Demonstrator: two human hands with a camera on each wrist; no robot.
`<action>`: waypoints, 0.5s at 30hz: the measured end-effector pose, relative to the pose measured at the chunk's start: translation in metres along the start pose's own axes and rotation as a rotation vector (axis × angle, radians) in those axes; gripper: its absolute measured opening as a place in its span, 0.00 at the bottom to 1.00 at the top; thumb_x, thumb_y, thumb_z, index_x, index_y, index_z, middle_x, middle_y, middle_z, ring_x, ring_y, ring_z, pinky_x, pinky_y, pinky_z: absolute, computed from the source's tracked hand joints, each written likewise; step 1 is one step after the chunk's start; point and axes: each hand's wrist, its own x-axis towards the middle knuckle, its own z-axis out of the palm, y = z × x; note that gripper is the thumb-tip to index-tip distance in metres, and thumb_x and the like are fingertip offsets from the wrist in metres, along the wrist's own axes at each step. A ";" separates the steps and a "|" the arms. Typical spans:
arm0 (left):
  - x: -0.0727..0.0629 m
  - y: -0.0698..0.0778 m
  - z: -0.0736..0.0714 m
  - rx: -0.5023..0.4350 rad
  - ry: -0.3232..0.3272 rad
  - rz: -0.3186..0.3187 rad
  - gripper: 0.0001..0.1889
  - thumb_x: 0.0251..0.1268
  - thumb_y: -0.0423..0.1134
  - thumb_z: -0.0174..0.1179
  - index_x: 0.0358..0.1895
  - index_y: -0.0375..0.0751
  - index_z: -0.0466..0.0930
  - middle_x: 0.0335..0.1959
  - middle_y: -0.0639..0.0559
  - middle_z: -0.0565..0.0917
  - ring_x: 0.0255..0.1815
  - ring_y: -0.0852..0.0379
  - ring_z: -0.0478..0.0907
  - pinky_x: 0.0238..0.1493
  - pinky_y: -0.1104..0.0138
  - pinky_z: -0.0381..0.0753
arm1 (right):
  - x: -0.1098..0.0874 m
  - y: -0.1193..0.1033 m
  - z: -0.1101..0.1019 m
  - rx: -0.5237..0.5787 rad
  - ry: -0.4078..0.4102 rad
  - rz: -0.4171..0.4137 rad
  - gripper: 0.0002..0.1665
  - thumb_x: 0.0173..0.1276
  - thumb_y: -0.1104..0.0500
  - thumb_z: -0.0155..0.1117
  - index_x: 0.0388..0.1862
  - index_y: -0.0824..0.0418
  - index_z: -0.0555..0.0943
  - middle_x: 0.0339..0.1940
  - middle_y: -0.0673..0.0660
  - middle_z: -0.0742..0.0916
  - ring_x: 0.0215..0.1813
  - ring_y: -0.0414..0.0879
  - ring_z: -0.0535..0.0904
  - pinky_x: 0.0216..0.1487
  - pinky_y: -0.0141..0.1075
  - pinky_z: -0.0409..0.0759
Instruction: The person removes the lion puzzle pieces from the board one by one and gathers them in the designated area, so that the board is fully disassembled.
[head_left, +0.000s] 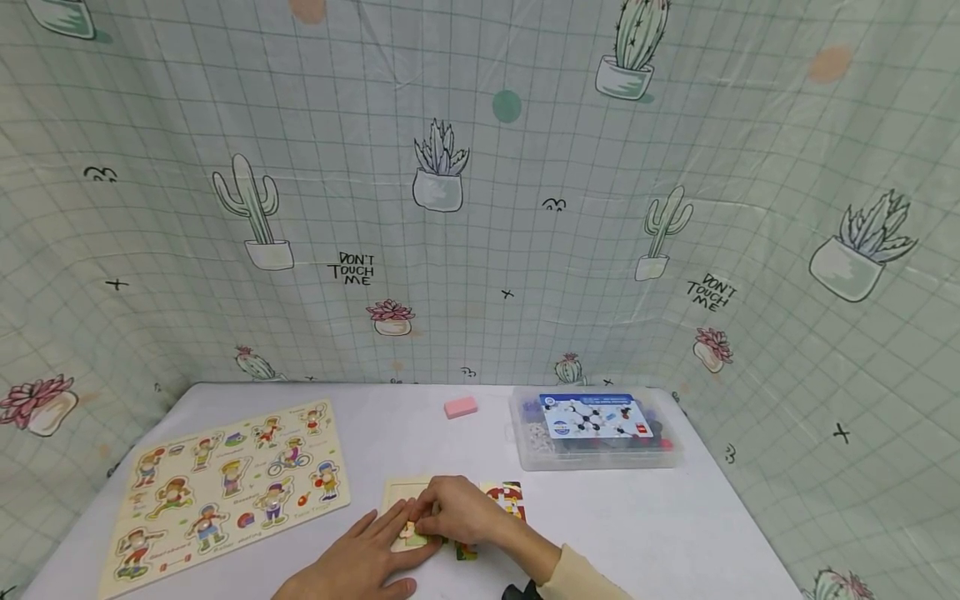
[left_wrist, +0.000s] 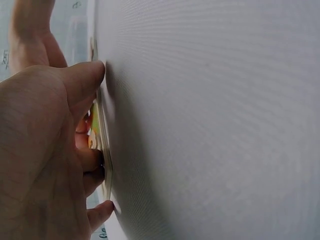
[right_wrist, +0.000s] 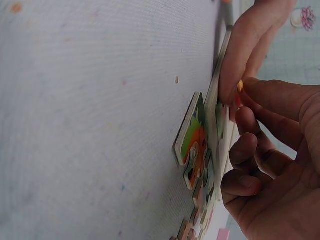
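A small wooden puzzle board (head_left: 399, 489) lies on the table in front of me, partly hidden beneath both hands. My left hand (head_left: 360, 550) rests across its left side and near edge, fingers extended. Over the board, my right hand (head_left: 467, 510) pinches a small puzzle piece (right_wrist: 240, 86) between thumb and fingers; only a bit of yellow shows in the right wrist view. Loose jigsaw pieces (head_left: 513, 493) in red, white and green lie just right of the board. One of them, a green and orange piece (right_wrist: 192, 140), sits beside the board's edge.
At the left lies a large wooden board (head_left: 255, 467) with sports figures. A pink eraser-like block (head_left: 461, 407) sits farther back. A clear plastic case (head_left: 600, 458) with a molecule card stands at the back right. Patterned cloth (head_left: 480, 275) hangs behind the table.
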 end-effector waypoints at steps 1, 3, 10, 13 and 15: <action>0.000 0.000 0.000 0.000 -0.001 -0.002 0.28 0.74 0.68 0.42 0.74 0.72 0.66 0.78 0.39 0.61 0.80 0.39 0.53 0.65 0.32 0.62 | 0.000 0.000 0.000 0.002 0.001 -0.001 0.03 0.65 0.56 0.73 0.37 0.52 0.90 0.30 0.37 0.81 0.33 0.28 0.74 0.36 0.26 0.73; 0.000 0.002 -0.001 0.002 -0.006 -0.008 0.28 0.74 0.67 0.43 0.74 0.72 0.67 0.78 0.39 0.61 0.80 0.39 0.53 0.65 0.33 0.61 | 0.000 0.000 0.000 0.022 0.002 0.005 0.03 0.65 0.57 0.73 0.37 0.52 0.90 0.30 0.37 0.81 0.33 0.28 0.74 0.36 0.26 0.73; -0.001 0.008 -0.007 -0.003 -0.065 -0.060 0.28 0.73 0.65 0.48 0.74 0.71 0.67 0.79 0.40 0.61 0.81 0.40 0.51 0.69 0.34 0.59 | -0.001 0.000 0.002 0.109 0.002 0.024 0.04 0.62 0.60 0.74 0.34 0.51 0.87 0.25 0.37 0.81 0.29 0.29 0.75 0.35 0.26 0.74; -0.001 0.010 -0.008 0.008 -0.063 -0.058 0.28 0.73 0.64 0.48 0.74 0.70 0.68 0.78 0.39 0.62 0.80 0.39 0.52 0.68 0.35 0.59 | -0.002 -0.001 0.002 0.128 -0.007 0.027 0.07 0.62 0.61 0.74 0.35 0.51 0.85 0.24 0.38 0.81 0.28 0.30 0.74 0.34 0.25 0.74; -0.001 0.010 -0.008 0.013 -0.058 -0.054 0.27 0.73 0.64 0.48 0.74 0.70 0.68 0.78 0.39 0.62 0.80 0.39 0.53 0.69 0.35 0.60 | -0.003 -0.001 0.002 0.128 -0.012 0.023 0.08 0.62 0.62 0.74 0.36 0.51 0.84 0.24 0.38 0.81 0.27 0.30 0.74 0.33 0.25 0.74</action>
